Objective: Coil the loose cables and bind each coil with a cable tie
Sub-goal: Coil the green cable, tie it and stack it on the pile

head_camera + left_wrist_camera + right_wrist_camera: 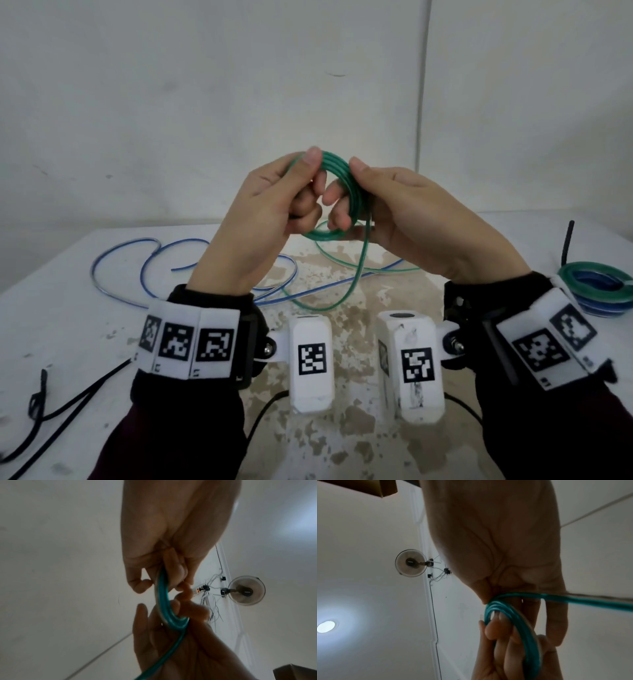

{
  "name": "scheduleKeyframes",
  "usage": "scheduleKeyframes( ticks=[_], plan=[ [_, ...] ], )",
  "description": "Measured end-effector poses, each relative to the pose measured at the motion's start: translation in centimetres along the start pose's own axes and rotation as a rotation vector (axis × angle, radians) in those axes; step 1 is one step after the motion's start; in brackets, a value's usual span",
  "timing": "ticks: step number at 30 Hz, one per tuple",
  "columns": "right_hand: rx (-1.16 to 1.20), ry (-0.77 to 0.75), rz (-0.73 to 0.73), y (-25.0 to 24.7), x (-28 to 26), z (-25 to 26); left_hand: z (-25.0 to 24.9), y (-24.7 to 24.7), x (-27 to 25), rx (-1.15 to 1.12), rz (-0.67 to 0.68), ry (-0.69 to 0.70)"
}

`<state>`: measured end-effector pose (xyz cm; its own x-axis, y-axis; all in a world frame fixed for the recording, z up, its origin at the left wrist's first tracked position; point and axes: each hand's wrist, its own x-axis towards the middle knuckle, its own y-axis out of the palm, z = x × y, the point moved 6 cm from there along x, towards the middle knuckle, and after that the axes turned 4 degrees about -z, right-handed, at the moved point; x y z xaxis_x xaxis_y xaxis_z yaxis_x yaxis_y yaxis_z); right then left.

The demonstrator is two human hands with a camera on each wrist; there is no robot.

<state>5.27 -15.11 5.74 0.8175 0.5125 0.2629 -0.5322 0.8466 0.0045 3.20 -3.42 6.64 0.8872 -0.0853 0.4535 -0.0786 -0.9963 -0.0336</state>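
Both wrist units sit nearest us; above them our left hand (270,205) and right hand (404,219) each pinch the green coil (346,192) held over the table (68,308), its tail trailing down. We judge it light, springy and slick — best gripped where loops bunch.

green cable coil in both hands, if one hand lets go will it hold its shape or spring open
Likely springs open: the green cable coil shows no tie, and both the left hand and right hand pinch its loops together. It looks springy rather than limp, since its loose tail lies in broad curves. Probably light, as fingertips alone hold it.
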Motion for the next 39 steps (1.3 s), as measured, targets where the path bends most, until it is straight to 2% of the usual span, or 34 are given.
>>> scheduleKeyframes(
  ticks=[3,6,8,11,13,16,18,19,23,24,25,28,29,31,33,35,39],
  plan=[
    [0.04,-0.014,0.048,0.2,-0.3,0.3,0.0,0.2,-0.1,-0.019,0.072,-0.053],
    [-0.048,-0.016,0.043,0.3,-0.3,0.1,0.0,0.7,-0.7,0.045,0.182,-0.103],
    [-0.067,-0.003,0.027,0.4,-0.2,0.1,-0.1,0.5,-0.6,0.061,0.149,-0.058],
    [0.026,0.006,0.01,0.4,-0.2,0.3,-0.3,-0.3,0.0,0.021,-0.003,0.032],
    [0.054,-0.012,0.001,0.2,-0.1,0.5,-0.3,-0.1,0.2,-0.038,-0.053,0.025],
    [-0.008,-0.015,-0.008,-0.2,-0.2,0.5,0.6,0.9,0.1,-0.085,0.057,-0.108],
    [-0.052,0.017,0.016,-0.2,-0.3,0.2,1.0,1.1,-0.2,-0.042,0.133,-0.143],
    [-0.041,0.031,0.014,-0.2,-0.4,0.1,0.9,1.0,-0.1,-0.024,0.116,-0.121],
    [0.117,0.007,-0.039,0.0,0.0,0.2,0.2,-0.1,0.3,-0.113,-0.164,0.037],
    [0.134,-0.007,-0.042,0.1,0.1,0.3,0.2,-0.1,0.4,-0.144,-0.185,0.033],
    [0.134,-0.018,-0.041,0.1,0.2,0.3,0.4,0.1,0.5,-0.173,-0.165,-0.007],
    [0.034,-0.02,-0.014,0.0,0.2,0.0,1.1,0.8,0.1,-0.176,0.042,-0.189],
    [-0.007,-0.014,-0.013,-0.1,0.1,-0.1,1.1,0.8,-0.1,-0.131,0.069,-0.193],
    [-0.025,-0.009,-0.052,-0.4,0.1,0.0,0.6,0.9,-0.1,-0.087,0.025,-0.114],
    [0.002,-0.027,-0.125,-0.7,0.2,0.4,0.2,1.1,0.0,-0.134,-0.073,-0.027],
    [0.017,-0.043,-0.143,-0.9,0.2,0.7,0.2,1.5,0.2,-0.192,-0.094,-0.033],
    [-0.148,-0.058,-0.088,-1.0,-0.1,0.7,1.0,2.0,-0.1,-0.099,0.126,-0.197]
  ],
)
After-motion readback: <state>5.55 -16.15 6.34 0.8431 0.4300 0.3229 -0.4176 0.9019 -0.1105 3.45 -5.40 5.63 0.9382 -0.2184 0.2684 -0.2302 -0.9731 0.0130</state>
